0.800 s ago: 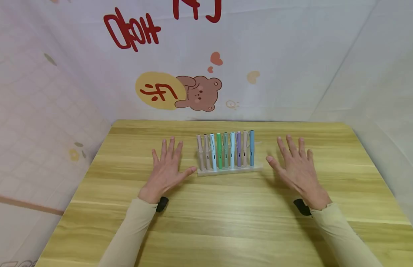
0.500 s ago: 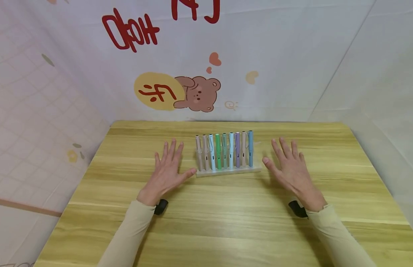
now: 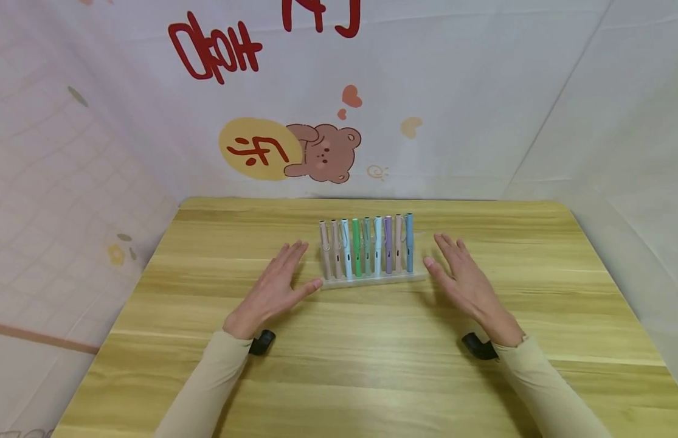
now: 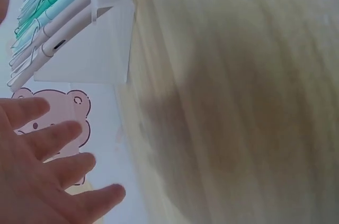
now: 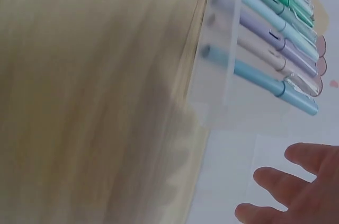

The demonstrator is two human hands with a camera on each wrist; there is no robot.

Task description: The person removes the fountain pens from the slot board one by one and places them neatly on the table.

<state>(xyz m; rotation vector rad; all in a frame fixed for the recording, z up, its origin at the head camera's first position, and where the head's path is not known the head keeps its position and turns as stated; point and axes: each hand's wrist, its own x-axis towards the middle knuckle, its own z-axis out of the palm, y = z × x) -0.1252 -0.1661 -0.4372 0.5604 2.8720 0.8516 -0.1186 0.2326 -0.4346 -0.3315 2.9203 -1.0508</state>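
Over the table (image 3: pixel 371 371), the left hand (image 3: pixel 271 294) and right hand (image 3: pixel 472 292) are hovering, stretched out flat, holding nothing. Between them, nine pens (image 3: pixel 367 252) are standing in a clear rack (image 3: pixel 374 280). Farther back, a bear (image 3: pixel 332 159) is showing on the wall (image 3: pixel 459 91).

Lit brightly and evenly in the head view, apparently from above, with a pale sheen across the middle of the desk (image 3: pixel 366 365). Shaded softly along the inner sides of both sleeves (image 3: pixel 207 383). Reasonably crisp at the pens (image 3: pixel 368 249), hazier over the side cloth (image 3: pixel 634 121). Dimmer in the left wrist view, darkened by a broad, blurred shadow on the desk and washed out toward the upper right corner. Slightly soft at the fingers (image 4: pixel 58 138). Smeared and low in contrast in the right wrist view, veiled milkily by the clear holder (image 5: pixel 213 89) around the pens' lower ends. Bleached bluish-white at the backdrop (image 5: pixel 228 173).
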